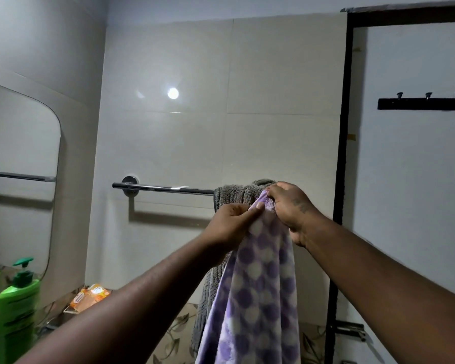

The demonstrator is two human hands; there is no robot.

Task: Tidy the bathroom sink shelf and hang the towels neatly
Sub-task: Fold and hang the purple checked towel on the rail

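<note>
While a ribbed grey towel (230, 197) already hung on the chrome wall rail (163, 189), the left hand (231, 223) and right hand (290, 206) pinched the purple-and-white checked fleece towel (258, 292) by its top edge just before it — not yet draped.

Chrome towel bar (163, 189) is fixed horizontally to the tiled wall; its left portion is bare. Grey towel (234, 194) is draped over the right portion. Lower left, the counter (179, 328) carries a green pump bottle (15, 308) and an orange packet (90, 298).
</note>
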